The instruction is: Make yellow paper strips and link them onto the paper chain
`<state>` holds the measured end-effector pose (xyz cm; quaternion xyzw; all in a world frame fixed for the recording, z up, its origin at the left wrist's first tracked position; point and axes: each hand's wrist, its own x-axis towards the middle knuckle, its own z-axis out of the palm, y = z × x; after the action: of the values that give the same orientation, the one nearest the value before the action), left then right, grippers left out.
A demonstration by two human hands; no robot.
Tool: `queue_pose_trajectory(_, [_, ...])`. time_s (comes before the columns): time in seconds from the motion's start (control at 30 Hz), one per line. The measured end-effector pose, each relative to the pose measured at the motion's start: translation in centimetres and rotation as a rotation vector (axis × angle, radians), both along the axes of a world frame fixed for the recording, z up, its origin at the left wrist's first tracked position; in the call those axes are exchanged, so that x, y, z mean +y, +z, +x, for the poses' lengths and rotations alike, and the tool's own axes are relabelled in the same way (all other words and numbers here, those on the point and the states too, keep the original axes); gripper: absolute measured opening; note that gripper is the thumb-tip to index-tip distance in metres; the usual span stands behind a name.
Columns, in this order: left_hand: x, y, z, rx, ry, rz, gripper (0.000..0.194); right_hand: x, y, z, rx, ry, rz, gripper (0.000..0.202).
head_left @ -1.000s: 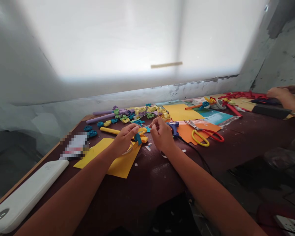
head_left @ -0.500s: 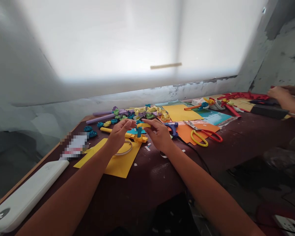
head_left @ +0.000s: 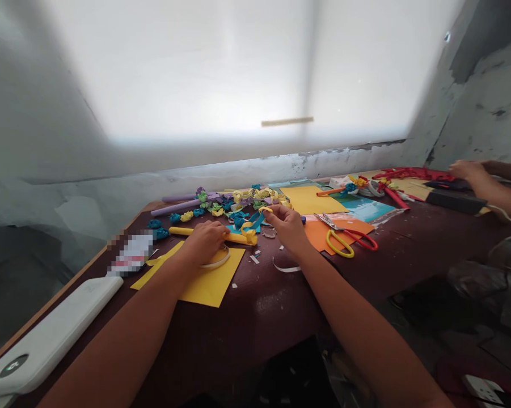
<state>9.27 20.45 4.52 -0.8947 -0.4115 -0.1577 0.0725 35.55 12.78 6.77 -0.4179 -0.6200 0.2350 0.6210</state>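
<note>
Since half a second ago the hands have parted: the left hand (head_left: 208,241) has dropped from the raised strip to the yellow tube (head_left: 181,232), and the right hand (head_left: 287,224) has drawn a little rightward with the yellow-and-blue paper strip (head_left: 256,219).

Measured from the near yellow sheet (head_left: 212,286), the tube lies across its far edge, under the left hand's fingers, which are curled around its middle and grasping it; a length shows on either side. Its long axis runs roughly left to right, the left end plain, the right end slightly nearer the person and bearing yellow paper folds (head_left: 250,238).

The strip is up beyond the sheet's far right corner. The right hand pinches its yellow tip between thumb and fingers, and the blue part slants down leftward toward the folds; whether it joins them cannot be told.

A white curled band (head_left: 216,264) lies on the sheet beside the left wrist. Right of the sheet, well apart, are the scissors (head_left: 351,241), blades pointing away and leftward. Beyond the sheet sit crumpled paper flowers (head_left: 238,201); to its left rests a white device (head_left: 57,334).
</note>
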Motion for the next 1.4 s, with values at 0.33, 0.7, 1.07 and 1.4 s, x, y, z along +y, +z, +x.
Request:
queue_pose_trajectory(0.33, [-0.6, 0.6, 0.0, -0.061, 0.036, 0.121, 0.034, -4.0, 3.2, 4.8, -0.157, 0.201, -0.086, 0.054])
queue_pose_trajectory(0.7, [-5.7, 1.6, 4.5, -0.324, -0.258, 0.091, 0.066, -1.3, -1.9, -1.9, -0.06, 0.012, -0.109, 0.046])
queue_pose_trajectory(1.07, [-5.3, 0.1, 5.3, -0.527, -0.209, 0.057, 0.048, -0.8, -1.3, -2.9, -0.283, -0.081, -0.071, 0.044])
queue_pose_trajectory(1.4, [-4.2, -0.6, 4.3, -0.453, -0.208, 0.039, 0.037, -0.9, -1.2, -2.5, -0.499, 0.015, 0.027, 0.047])
